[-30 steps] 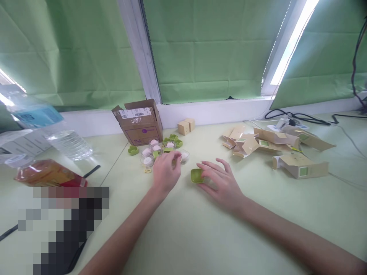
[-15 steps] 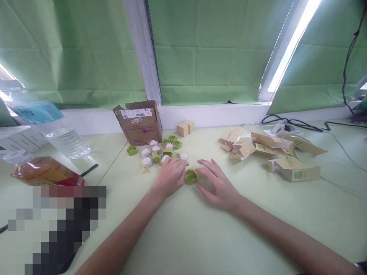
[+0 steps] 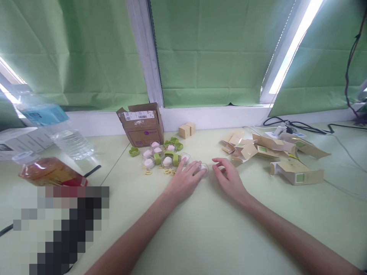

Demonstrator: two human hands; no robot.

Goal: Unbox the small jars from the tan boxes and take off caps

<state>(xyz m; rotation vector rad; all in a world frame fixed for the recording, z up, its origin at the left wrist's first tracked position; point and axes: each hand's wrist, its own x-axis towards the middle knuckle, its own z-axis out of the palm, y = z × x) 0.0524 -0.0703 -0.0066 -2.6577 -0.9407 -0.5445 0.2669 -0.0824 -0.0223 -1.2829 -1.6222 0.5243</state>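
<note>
My left hand (image 3: 185, 178) lies on the pale green table with its fingertips on a small clear plastic case (image 3: 203, 168). My right hand (image 3: 228, 179) rests just to the right of that case, fingers curled down and slightly apart, nothing visibly in them. Just behind the left hand sits a cluster of small clear cases with white contents and green clover-shaped lids (image 3: 163, 152). A few tiny yellow bits (image 3: 169, 172) lie at the cluster's front edge.
A small brown shipping box (image 3: 142, 124) stands behind the cluster, with two tan cubes (image 3: 186, 130) beside it. Flattened tan cartons (image 3: 272, 147) are piled at the right, cables behind them. A water bottle (image 3: 54, 126) and an orange-filled bottle (image 3: 46, 172) lie at the left.
Both hands moved forward and slightly right. The green lid between them a moment ago is no longer seen there; a clear case now sits under the left fingertips.
</note>
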